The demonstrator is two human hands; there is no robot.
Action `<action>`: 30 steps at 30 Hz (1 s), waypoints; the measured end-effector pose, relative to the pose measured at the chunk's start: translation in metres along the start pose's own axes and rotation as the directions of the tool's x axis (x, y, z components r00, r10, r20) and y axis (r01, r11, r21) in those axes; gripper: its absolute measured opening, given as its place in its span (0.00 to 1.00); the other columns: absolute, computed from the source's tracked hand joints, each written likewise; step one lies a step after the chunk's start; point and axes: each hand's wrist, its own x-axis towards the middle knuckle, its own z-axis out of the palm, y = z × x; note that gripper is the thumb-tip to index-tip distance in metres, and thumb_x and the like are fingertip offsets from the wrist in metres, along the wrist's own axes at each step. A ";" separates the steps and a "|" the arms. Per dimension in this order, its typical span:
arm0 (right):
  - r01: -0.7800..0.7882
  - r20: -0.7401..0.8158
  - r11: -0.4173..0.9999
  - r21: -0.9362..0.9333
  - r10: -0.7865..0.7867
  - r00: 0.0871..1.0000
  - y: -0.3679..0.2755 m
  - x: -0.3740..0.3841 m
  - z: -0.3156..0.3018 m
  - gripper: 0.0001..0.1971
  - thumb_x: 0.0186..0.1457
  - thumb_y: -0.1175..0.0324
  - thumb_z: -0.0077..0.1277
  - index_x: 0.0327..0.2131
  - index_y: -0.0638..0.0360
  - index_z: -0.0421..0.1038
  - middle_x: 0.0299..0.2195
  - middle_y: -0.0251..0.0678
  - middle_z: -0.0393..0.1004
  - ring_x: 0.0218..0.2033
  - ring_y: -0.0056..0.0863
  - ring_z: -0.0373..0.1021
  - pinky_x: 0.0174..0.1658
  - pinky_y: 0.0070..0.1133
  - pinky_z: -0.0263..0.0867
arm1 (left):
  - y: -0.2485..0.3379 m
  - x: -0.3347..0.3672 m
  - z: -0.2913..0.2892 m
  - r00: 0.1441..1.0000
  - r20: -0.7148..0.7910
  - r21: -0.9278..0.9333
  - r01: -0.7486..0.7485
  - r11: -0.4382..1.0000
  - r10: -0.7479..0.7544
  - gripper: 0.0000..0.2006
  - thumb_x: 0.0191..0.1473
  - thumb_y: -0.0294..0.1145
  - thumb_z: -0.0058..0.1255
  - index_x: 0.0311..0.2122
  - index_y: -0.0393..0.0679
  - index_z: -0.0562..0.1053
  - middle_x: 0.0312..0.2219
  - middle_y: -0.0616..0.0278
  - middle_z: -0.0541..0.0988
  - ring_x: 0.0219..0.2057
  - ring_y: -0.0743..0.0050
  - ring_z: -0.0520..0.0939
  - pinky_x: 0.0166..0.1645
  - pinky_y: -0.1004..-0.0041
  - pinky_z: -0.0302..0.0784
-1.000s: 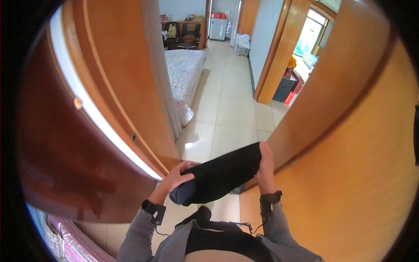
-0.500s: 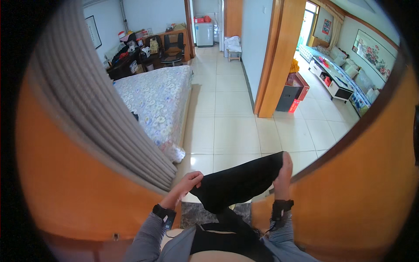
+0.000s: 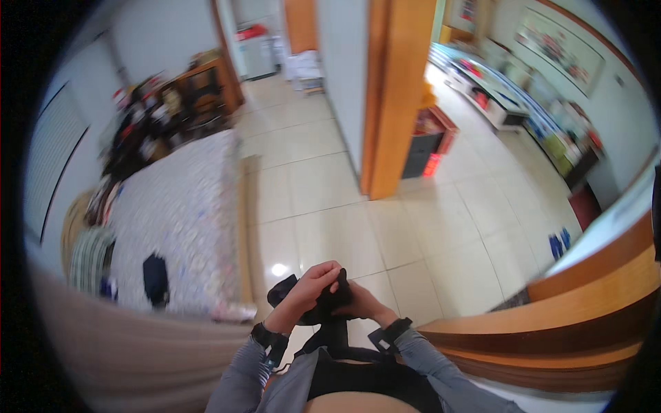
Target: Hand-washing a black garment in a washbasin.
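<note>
Cloth (image 3: 336, 301), black and bunched, runs left to right within the left hand (image 3: 311, 286), fingers closed on it, the right hand (image 3: 362, 301) against its right end, grip hidden.

A soft black cloth piece (image 3: 334, 301), bunched and creased, is gathered between the left fingers (image 3: 328, 274) and right fingers (image 3: 353, 297), one loose end jutting out leftward past the left fingers

The head-worn fisheye looks down from above, near the bare left hand (image 3: 310, 285) and bare right hand (image 3: 363, 301); it faces forward over glossy cream floor tiles (image 3: 430, 227).
</note>
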 end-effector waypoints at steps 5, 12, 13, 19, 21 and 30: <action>-0.342 -0.326 0.938 0.049 0.339 0.883 0.031 0.036 -0.107 0.20 0.44 0.63 0.58 0.41 0.63 0.69 0.35 0.43 0.75 0.36 0.30 0.71 0.42 0.26 0.65 | 0.061 0.174 0.009 0.965 0.251 0.119 0.050 0.992 -0.079 0.11 0.59 0.36 0.39 0.28 0.43 0.67 0.17 0.72 0.65 0.22 0.87 0.64 0.31 0.84 0.60; -0.220 -0.764 0.929 0.299 0.371 0.527 0.115 -0.017 -0.287 0.13 0.47 0.72 0.51 0.39 0.64 0.71 0.29 0.35 0.76 0.32 0.23 0.71 0.39 0.23 0.66 | 0.084 0.403 0.041 0.939 0.293 0.298 0.091 0.950 -0.182 0.08 0.57 0.31 0.42 0.31 0.41 0.71 0.18 0.72 0.66 0.23 0.86 0.66 0.31 0.84 0.59; -0.211 -0.775 0.928 0.307 0.373 0.510 0.119 -0.023 -0.310 0.13 0.47 0.72 0.51 0.39 0.64 0.71 0.29 0.35 0.76 0.32 0.23 0.71 0.39 0.23 0.66 | 0.081 0.432 0.050 0.932 0.308 0.313 0.091 0.945 -0.191 0.08 0.57 0.31 0.42 0.31 0.41 0.71 0.18 0.72 0.66 0.23 0.86 0.66 0.31 0.84 0.59; 0.083 -0.723 0.764 0.640 0.562 0.403 0.106 -0.041 -0.473 0.09 0.51 0.73 0.46 0.35 0.66 0.71 0.24 0.33 0.73 0.22 0.20 0.69 0.25 0.18 0.67 | 0.074 0.586 0.132 0.923 0.346 0.426 0.004 0.904 -0.167 0.08 0.57 0.33 0.43 0.32 0.40 0.71 0.17 0.72 0.66 0.22 0.87 0.65 0.31 0.85 0.57; 0.145 -0.679 0.703 0.696 0.578 0.454 0.093 -0.031 -0.535 0.09 0.52 0.72 0.47 0.38 0.62 0.71 0.28 0.29 0.73 0.23 0.14 0.68 0.24 0.16 0.65 | 0.077 0.633 0.157 0.921 0.333 0.378 0.067 0.923 -0.204 0.08 0.56 0.32 0.42 0.32 0.40 0.72 0.19 0.72 0.68 0.24 0.86 0.66 0.33 0.85 0.60; 0.243 -0.833 0.861 0.447 0.302 0.463 0.105 0.020 -0.828 0.09 0.53 0.74 0.45 0.37 0.66 0.70 0.31 0.28 0.73 0.32 0.14 0.67 0.37 0.15 0.64 | 0.094 0.848 0.263 0.815 0.455 0.490 0.108 0.865 -0.359 0.14 0.53 0.35 0.50 0.43 0.39 0.70 0.28 0.74 0.70 0.32 0.88 0.69 0.41 0.85 0.63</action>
